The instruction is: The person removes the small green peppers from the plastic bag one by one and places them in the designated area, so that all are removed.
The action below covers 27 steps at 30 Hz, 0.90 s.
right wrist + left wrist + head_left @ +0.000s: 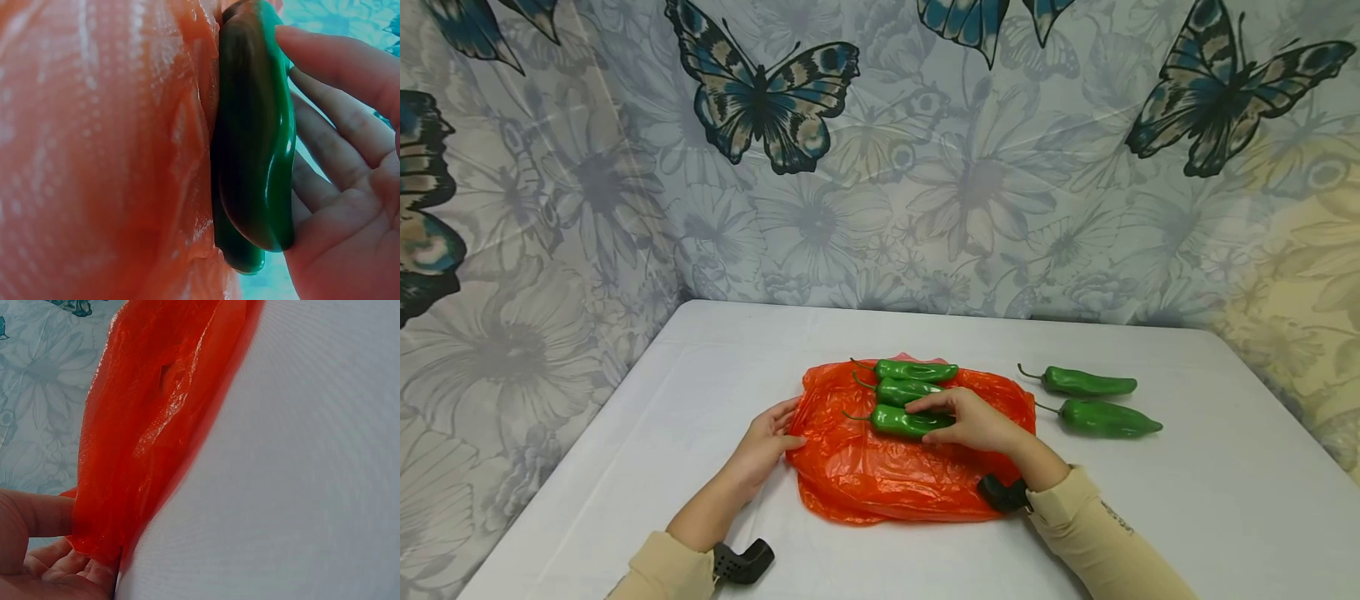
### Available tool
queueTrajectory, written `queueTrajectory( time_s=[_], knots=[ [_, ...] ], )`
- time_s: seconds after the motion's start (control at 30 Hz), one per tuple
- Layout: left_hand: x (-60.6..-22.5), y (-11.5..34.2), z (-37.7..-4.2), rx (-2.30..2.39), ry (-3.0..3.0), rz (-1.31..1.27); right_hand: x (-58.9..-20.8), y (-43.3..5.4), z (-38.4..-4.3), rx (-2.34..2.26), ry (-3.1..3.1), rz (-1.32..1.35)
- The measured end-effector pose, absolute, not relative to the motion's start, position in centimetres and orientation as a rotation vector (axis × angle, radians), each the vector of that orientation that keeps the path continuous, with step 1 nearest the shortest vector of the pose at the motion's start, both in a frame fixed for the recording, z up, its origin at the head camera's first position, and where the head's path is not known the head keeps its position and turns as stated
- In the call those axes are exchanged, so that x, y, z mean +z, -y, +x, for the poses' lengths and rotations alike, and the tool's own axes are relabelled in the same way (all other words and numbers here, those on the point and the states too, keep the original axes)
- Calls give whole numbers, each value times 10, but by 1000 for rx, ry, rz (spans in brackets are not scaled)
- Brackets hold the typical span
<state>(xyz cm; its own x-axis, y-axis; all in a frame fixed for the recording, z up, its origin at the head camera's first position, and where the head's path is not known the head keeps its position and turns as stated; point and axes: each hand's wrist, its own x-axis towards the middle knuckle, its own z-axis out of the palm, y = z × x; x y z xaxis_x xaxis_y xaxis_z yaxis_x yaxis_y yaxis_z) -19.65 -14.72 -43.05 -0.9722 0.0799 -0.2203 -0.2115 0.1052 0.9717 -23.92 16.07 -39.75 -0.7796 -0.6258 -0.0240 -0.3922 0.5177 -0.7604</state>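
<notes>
While the nearest pepper (897, 422) lies crosswise, stem (856, 416) leftward, right grip (973, 423) holds it, left grip (762, 450) pinches plastic (880, 475).

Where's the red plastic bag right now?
In the head view, the red plastic bag lies centrally on the white table, its left edge at the person's left hand.

head: from mine, forward-down over the surface (1210, 500), widest | left wrist: close on my left grip (758, 450) and red bag (150, 425) | right wrist: close on my right grip (973, 423), green pepper (259, 137) | all share the bag
</notes>
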Motion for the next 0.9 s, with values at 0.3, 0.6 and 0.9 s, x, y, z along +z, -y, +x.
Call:
queueTrajectory(
  time_s=[0.3, 0.6, 0.9],
  knots=[
    [-432, 147, -198, 1970, -2158, -123, -401, -163, -241, -1136, -2464, -884],
    [-429, 147, -197, 1967, -2155, -129, -402, -166, -243, -1116, -2474, -877],
    [-430, 147, -196, 1950, -2164, -140, -405, -167, -243, -1010, -2470, -848]
  ],
)
